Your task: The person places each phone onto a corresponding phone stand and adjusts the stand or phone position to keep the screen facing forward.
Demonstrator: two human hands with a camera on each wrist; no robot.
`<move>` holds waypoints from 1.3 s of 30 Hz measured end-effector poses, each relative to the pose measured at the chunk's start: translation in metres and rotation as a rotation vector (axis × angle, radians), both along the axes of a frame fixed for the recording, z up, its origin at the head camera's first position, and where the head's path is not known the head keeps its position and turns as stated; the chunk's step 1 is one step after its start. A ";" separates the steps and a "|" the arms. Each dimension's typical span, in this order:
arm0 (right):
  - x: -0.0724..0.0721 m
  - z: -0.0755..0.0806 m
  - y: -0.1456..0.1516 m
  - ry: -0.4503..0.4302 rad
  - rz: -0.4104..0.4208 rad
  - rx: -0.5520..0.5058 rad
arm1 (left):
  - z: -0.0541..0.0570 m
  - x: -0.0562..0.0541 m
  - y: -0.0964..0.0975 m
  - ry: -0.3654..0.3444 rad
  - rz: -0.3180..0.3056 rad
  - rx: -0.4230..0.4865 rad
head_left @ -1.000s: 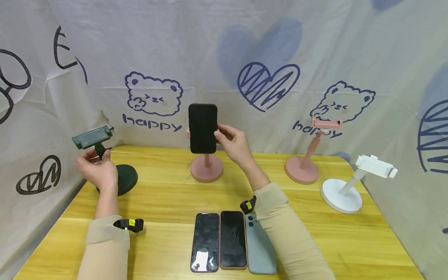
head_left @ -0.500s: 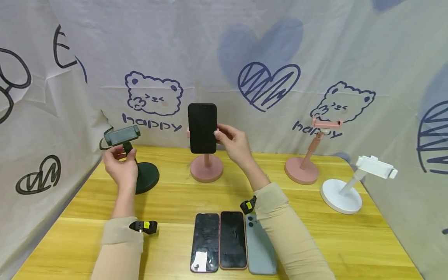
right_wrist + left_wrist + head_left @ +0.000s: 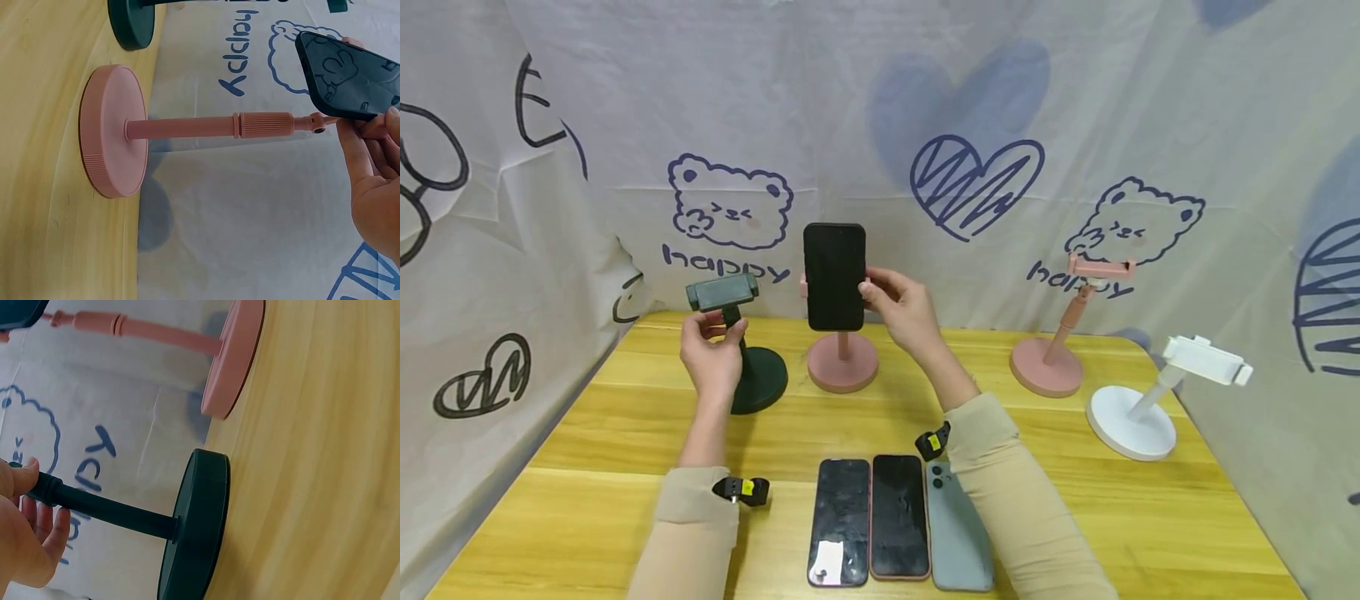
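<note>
My left hand [image 3: 715, 354] grips the upper pole of a dark green phone stand [image 3: 758, 382] just below its holder. In the left wrist view, that stand's round base [image 3: 197, 519] is close to the tabletop; I cannot tell whether it touches. A black phone [image 3: 835, 277] stands upright in the clamp of a pink phone stand [image 3: 842, 364] at the back middle. My right hand [image 3: 906, 312] pinches the phone's right edge beside the clamp, thumb in front and fingers behind. The right wrist view shows the phone [image 3: 353, 75] from below, with part of the hand [image 3: 381, 206] cut off.
Three phones lie side by side near the front: a dark phone [image 3: 840, 517], another dark phone [image 3: 900, 517] and a grey-blue phone [image 3: 958, 533] face down. On the right stand a second pink stand [image 3: 1047, 367] and a white stand [image 3: 1131, 422]. A printed cloth [image 3: 865, 108] hangs behind the table.
My left hand has carried the green stand rightward, from the table's left edge to beside the middle pink stand. The right hand and the black phone have stayed in place.
</note>
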State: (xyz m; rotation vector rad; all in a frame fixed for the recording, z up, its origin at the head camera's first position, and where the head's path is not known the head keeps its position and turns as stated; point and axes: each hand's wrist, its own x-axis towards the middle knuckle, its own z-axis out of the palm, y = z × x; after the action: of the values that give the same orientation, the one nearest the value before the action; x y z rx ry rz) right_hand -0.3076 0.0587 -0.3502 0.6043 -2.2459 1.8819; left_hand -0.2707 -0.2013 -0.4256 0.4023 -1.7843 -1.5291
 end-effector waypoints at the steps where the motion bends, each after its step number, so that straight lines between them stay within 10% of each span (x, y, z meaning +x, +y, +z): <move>1: 0.000 0.000 0.000 -0.003 0.000 -0.002 | 0.000 0.001 0.003 -0.003 -0.011 -0.004; 18: 0.008 0.001 -0.010 0.033 -0.056 -0.023 | -0.004 0.006 0.021 -0.003 -0.106 -0.051; 30: 0.032 0.026 -0.037 0.850 -0.192 0.074 | -0.006 0.003 0.022 0.003 -0.116 -0.059; 39: 0.041 0.027 -0.067 0.910 0.021 0.449 | -0.004 0.002 0.022 0.017 -0.119 -0.085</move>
State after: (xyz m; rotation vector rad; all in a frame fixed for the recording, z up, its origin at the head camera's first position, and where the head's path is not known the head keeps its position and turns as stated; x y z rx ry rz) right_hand -0.2669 -0.0081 -0.3231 1.2297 -1.9621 0.7810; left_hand -0.2688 -0.1793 -0.4296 0.2454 -1.8815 -1.5264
